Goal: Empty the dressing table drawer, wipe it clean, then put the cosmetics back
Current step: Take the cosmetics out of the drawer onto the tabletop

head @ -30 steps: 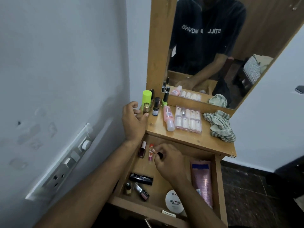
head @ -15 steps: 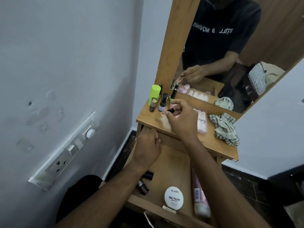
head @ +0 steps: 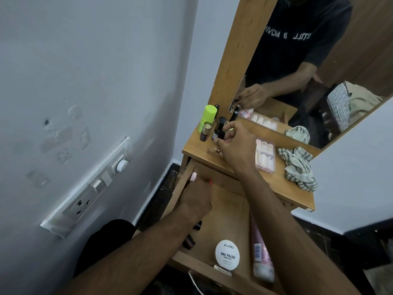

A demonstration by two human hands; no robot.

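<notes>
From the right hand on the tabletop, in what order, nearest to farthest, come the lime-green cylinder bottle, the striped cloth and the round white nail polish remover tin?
Measured from the right hand in the head view:
1. Lime-green cylinder bottle, standing just left of the hand at the back of the tabletop.
2. Striped cloth, crumpled on the right of the tabletop.
3. Round white nail polish remover tin, at the front of the open drawer.

Setting: a home bedroom corner; a wooden dressing table with tall mirror stands against a painted wall; nail polish bottles and a striped cloth on top; wall switch and socket panel at left; dark tiled floor.
</notes>
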